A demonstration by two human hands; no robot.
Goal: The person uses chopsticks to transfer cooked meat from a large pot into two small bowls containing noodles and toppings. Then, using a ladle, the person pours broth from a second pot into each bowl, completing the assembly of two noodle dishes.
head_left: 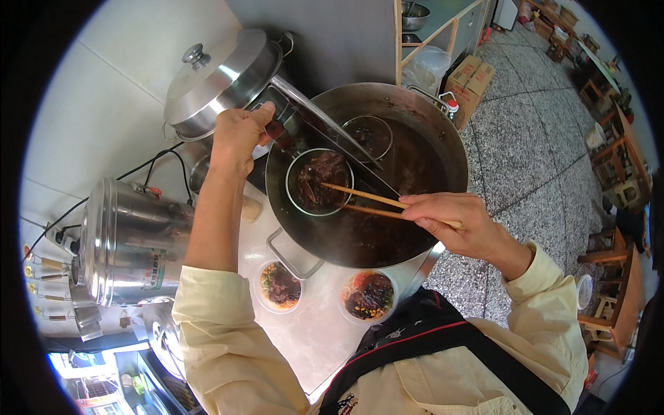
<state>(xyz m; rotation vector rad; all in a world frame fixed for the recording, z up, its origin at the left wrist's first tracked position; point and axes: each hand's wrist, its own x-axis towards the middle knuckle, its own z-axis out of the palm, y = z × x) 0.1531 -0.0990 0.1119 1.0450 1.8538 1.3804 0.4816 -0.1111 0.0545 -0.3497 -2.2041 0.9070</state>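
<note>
A large steel pot (453, 149) of dark brown broth stands in front of me. My left hand (242, 135) is closed at its left rim, around what looks like the handle of a round wire strainer (353, 181); the grip itself is partly hidden. Dark chunks of meat (325, 169) lie in the strainer, low over the broth. My right hand (453, 221) grips a pair of wooden chopsticks (373, 196), their tips at the meat. A flat metal lid (321, 121) slants across the pot, and beyond it a second strainer ring (389, 142) sits in the broth.
Two round bowls (280, 286) of food topped with dark meat stand on the pale counter (304, 339) before the pot. Left are a steel container (135, 242) and black cables; behind, a domed steel lid (214, 86). Cardboard boxes (470, 79) stand on the speckled floor, wooden stools (619, 297) farther right.
</note>
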